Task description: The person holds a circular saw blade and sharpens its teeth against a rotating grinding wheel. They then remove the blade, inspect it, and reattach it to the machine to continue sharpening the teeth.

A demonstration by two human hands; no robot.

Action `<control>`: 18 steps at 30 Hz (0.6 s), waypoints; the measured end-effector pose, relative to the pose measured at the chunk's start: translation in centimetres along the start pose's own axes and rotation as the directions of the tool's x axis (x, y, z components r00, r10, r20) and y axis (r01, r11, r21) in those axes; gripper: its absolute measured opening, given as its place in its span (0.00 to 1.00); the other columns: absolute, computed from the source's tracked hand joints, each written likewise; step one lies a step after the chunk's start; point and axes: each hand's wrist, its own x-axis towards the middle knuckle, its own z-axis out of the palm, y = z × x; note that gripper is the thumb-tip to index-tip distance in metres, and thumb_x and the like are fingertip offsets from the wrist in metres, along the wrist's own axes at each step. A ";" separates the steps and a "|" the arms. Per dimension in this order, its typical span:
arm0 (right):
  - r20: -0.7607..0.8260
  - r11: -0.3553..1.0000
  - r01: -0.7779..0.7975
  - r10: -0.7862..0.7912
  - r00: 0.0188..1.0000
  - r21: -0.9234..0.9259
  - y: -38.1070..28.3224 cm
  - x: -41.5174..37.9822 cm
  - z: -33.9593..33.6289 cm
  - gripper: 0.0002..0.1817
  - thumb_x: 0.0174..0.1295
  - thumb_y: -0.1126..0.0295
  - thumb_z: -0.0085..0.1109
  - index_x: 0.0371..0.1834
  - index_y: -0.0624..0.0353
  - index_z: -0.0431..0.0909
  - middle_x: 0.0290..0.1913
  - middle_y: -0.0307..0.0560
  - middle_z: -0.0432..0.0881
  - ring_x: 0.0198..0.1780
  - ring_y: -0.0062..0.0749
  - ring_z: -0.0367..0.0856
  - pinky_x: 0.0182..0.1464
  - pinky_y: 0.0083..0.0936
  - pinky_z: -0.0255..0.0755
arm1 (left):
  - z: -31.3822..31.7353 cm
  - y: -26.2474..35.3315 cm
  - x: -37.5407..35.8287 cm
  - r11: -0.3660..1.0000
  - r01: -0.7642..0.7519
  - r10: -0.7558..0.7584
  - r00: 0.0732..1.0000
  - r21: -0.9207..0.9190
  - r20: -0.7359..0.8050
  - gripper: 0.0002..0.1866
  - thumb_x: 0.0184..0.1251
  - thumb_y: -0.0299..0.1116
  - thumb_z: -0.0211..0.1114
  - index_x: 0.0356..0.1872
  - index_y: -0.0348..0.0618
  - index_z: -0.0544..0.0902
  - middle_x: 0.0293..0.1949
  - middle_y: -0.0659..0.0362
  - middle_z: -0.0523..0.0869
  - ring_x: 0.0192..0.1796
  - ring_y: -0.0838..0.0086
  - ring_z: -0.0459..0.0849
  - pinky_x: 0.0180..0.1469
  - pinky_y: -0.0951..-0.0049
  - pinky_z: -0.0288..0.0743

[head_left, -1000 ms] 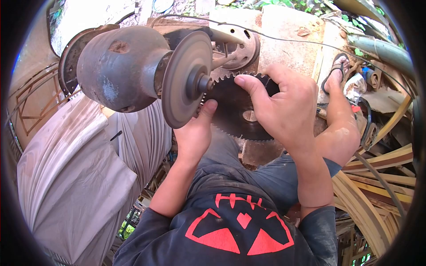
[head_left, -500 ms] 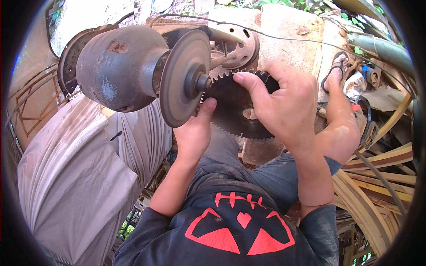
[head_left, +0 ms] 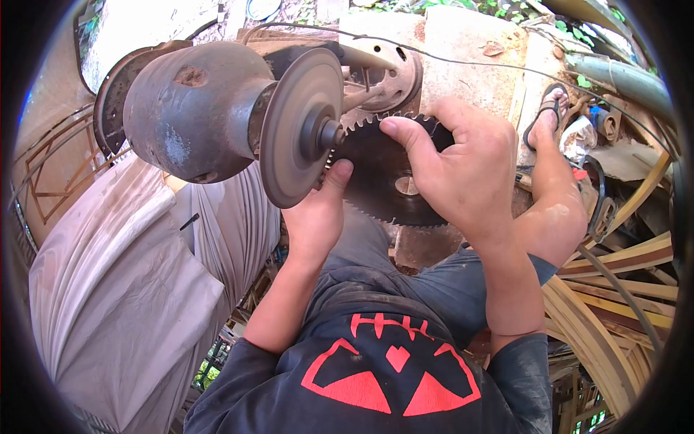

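Observation:
Between my hands is a dark circular saw blade (head_left: 376, 170) with a toothed rim and a round centre hole. My left hand (head_left: 318, 213) grips its near left edge, thumb on the face and the other fingers hidden beneath. With thumb and curled fingers, my right hand (head_left: 463, 159) holds the far right part of the blade. The blade's left rim lies right at the grinding wheel (head_left: 300, 130), which looks smooth and blurred on its shaft. That wheel is mounted on the grey, rust-marked bench grinder motor (head_left: 195, 108).
A second disc (head_left: 119, 94) sits on the motor's far left side. Grey cloth (head_left: 130, 304) hangs below the motor. A thin cable (head_left: 463, 64) crosses behind the blade. Curved wooden strips (head_left: 607, 325) are piled at right, near my sandalled foot (head_left: 549, 112).

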 end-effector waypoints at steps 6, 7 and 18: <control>0.025 1.000 -0.030 0.030 0.999 0.000 -0.1 0.0 0.0 0.22 0.57 0.59 0.72 0.16 0.61 0.73 0.17 0.53 0.76 0.21 0.53 0.78 0.24 0.44 0.67 | -0.1 -0.2 0.0 1.000 0.007 -0.007 1.000 -0.010 0.004 0.29 0.69 0.22 0.69 0.69 0.33 0.69 0.59 0.50 0.83 0.59 0.69 0.83 0.61 0.70 0.78; 0.031 0.999 -0.033 0.033 0.999 0.005 -0.2 0.0 -0.1 0.22 0.57 0.59 0.72 0.16 0.61 0.73 0.17 0.53 0.76 0.21 0.53 0.78 0.24 0.44 0.67 | 0.0 -0.2 0.1 1.000 0.002 -0.002 1.000 -0.006 0.004 0.29 0.70 0.22 0.69 0.69 0.33 0.69 0.59 0.50 0.84 0.59 0.68 0.83 0.61 0.70 0.78; 0.027 1.000 -0.018 0.018 0.999 0.003 -0.2 0.0 -0.1 0.21 0.57 0.60 0.72 0.17 0.61 0.73 0.18 0.53 0.77 0.21 0.53 0.78 0.26 0.44 0.69 | 0.1 -0.4 0.1 0.999 -0.014 0.015 1.000 -0.045 0.010 0.28 0.70 0.23 0.69 0.69 0.32 0.69 0.59 0.48 0.84 0.60 0.66 0.84 0.63 0.68 0.78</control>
